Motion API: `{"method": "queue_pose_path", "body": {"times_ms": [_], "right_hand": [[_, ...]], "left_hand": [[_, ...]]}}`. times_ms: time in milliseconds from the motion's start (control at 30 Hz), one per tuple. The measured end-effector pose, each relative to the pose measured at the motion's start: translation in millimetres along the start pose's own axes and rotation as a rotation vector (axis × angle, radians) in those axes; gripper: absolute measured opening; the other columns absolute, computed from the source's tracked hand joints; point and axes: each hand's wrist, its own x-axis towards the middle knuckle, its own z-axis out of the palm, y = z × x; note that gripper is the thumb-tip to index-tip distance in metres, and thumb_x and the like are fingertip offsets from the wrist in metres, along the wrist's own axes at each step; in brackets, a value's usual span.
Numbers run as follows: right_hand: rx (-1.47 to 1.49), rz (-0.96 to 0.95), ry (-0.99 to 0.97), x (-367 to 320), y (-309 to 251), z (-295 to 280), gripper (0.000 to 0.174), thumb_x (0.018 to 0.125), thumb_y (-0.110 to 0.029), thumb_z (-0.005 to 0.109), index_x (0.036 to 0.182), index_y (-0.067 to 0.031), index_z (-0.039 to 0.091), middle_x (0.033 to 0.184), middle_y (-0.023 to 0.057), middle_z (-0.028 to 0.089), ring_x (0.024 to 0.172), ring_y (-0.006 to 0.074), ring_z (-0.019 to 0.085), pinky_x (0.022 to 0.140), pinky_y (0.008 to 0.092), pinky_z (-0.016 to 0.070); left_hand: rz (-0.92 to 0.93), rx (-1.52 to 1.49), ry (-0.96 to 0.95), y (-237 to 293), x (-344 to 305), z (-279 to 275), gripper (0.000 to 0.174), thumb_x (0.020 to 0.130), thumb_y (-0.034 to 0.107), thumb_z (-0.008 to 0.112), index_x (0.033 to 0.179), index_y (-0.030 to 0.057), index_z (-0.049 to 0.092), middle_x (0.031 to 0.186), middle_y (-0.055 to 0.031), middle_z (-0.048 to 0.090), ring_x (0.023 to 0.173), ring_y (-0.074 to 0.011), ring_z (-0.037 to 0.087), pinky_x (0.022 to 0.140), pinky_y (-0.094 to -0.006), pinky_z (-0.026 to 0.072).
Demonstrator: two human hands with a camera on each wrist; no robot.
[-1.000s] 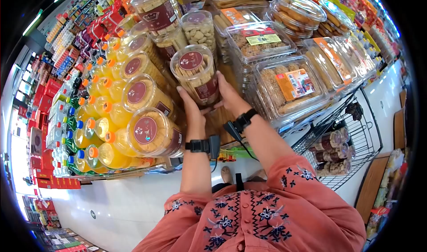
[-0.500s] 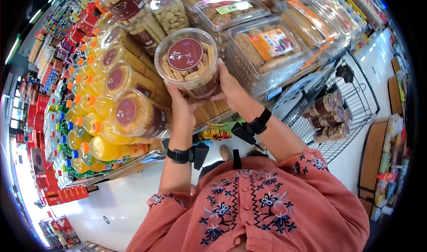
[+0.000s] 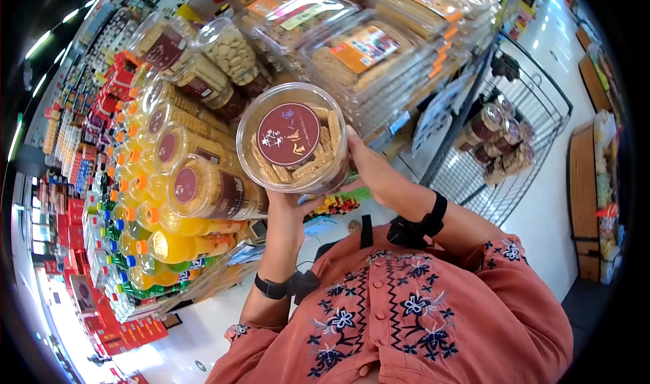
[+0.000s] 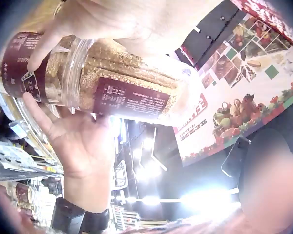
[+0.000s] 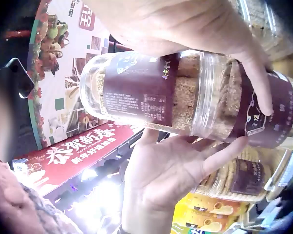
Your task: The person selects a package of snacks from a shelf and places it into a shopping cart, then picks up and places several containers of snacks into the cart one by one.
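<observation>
Both my hands hold a stack of two clear plastic jars of sesame sticks, the upper jar showing a round maroon lid label in the head view. The lower jar sits end to end with it in the left wrist view and also has a maroon label. My left hand grips the stack from the left, with the fingers along the lower jar. From the right, my right hand wraps the other side. More jars of biscuits stand left of the stack, and a jar of pale nuts behind it.
Rows of orange drink bottles fill the display's left side. Clear boxes of pastries are piled behind and to the right. A wire shopping cart stands at the right, carrying several maroon-labelled jars.
My hands have lifted the jars off the display and drawn them toward my body. The view has turned toward the right, with the cart nearer.
</observation>
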Motion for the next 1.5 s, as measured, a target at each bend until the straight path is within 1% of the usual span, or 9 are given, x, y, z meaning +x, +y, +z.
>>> {"method": "queue_pose_path", "body": {"times_ms": [300,333,567,667,933,1200,1300,1433,1500], "right_hand": [[0.023,-0.074,0.049,-65.6,20.3,-50.4,0.079,0.1,-0.068,0.021,0.151,-0.0108,0.038,0.149,0.0082,0.046,0.132,0.0227,0.048,0.092,0.0429,0.0555],[0.043,-0.116,0.13,-66.5,26.9,-50.8,0.078,0.099,-0.07,0.018,0.144,-0.0136,0.049,0.134,0.0076,0.058,0.119,0.0244,0.055,0.091,0.0455,0.0503],[0.164,-0.176,0.378,-99.5,41.3,-92.7,0.074,0.102,-0.065,0.02,0.139,-0.0087,0.052,0.121,0.0114,0.065,0.112,0.0267,0.06,0.079,0.0441,0.0559],[0.182,-0.147,0.382,-120.6,40.8,-119.8,0.079,0.101,-0.066,0.015,0.147,-0.009,0.043,0.145,0.0124,0.049,0.131,0.0287,0.051,0.094,0.0504,0.0541],[0.302,-0.267,0.605,-165.6,35.1,-184.3,0.076,0.101,-0.066,0.022,0.152,-0.0101,0.034,0.157,0.0138,0.033,0.144,0.0294,0.032,0.103,0.0537,0.0449],[0.506,-0.293,0.842,-154.2,87.4,-298.6,0.071,0.098,-0.066,0.029,0.149,-0.0174,0.038,0.149,0.0095,0.042,0.137,0.0287,0.039,0.098,0.0566,0.0451],[0.552,-0.209,1.018,-150.9,108.0,-339.2,0.055,0.1,-0.052,0.028,0.131,-0.0128,0.051,0.127,0.0086,0.057,0.115,0.0232,0.056,0.088,0.0515,0.0503],[0.672,-0.189,1.057,-146.1,141.0,-386.0,0.052,0.098,-0.049,0.028,0.126,-0.0125,0.052,0.123,0.0077,0.057,0.112,0.0221,0.054,0.093,0.0536,0.0457],[0.689,-0.175,1.045,-147.2,155.3,-406.1,0.058,0.097,-0.054,0.032,0.135,-0.0138,0.047,0.135,0.0085,0.051,0.124,0.025,0.047,0.098,0.0566,0.0421]], "left_hand": [[-0.118,0.139,-0.13,-20.0,-1.3,43.8,0.089,0.091,0.081,0.025,0.154,0.0183,0.03,0.151,-0.0119,0.042,0.135,-0.0321,0.047,0.094,-0.0543,0.0512],[-0.151,0.171,-0.138,-20.9,-0.3,48.6,0.088,0.091,0.081,0.026,0.153,0.0184,0.031,0.151,-0.0119,0.042,0.134,-0.0325,0.048,0.094,-0.0546,0.0512],[-0.25,0.264,-0.369,-25.4,15.7,110.4,0.087,0.092,0.079,0.03,0.149,0.015,0.038,0.144,-0.0112,0.049,0.126,-0.0278,0.054,0.095,-0.0516,0.0497],[-0.252,0.288,-0.475,-35.5,25.8,136.7,0.085,0.093,0.077,0.03,0.149,0.0141,0.039,0.144,-0.0121,0.049,0.124,-0.0289,0.055,0.093,-0.0475,0.052],[-0.359,0.282,-0.716,-72.1,74.6,230.8,0.074,0.097,0.067,0.036,0.149,0.0148,0.036,0.148,-0.0121,0.045,0.132,-0.0322,0.048,0.098,-0.0555,0.0478],[-0.48,0.282,-0.803,-164.9,129.6,329.7,0.065,0.098,0.064,0.038,0.149,0.0225,0.035,0.151,-0.0039,0.042,0.137,-0.0248,0.041,0.103,-0.0515,0.0386],[-0.495,0.28,-0.86,-228.8,157.6,353.9,0.065,0.099,0.065,0.036,0.148,0.022,0.036,0.15,-0.0029,0.042,0.134,-0.0238,0.043,0.102,-0.0515,0.0388],[-0.635,0.259,-0.821,-290.0,181.1,385.8,0.058,0.096,0.058,0.049,0.142,0.0233,0.044,0.144,-0.0008,0.05,0.129,-0.023,0.048,0.1,-0.0578,0.037],[-0.67,0.304,-0.809,-314.4,188.8,400.9,0.055,0.098,0.059,0.043,0.14,0.0234,0.047,0.139,0.0017,0.053,0.124,-0.0187,0.05,0.097,-0.049,0.0406]]}}
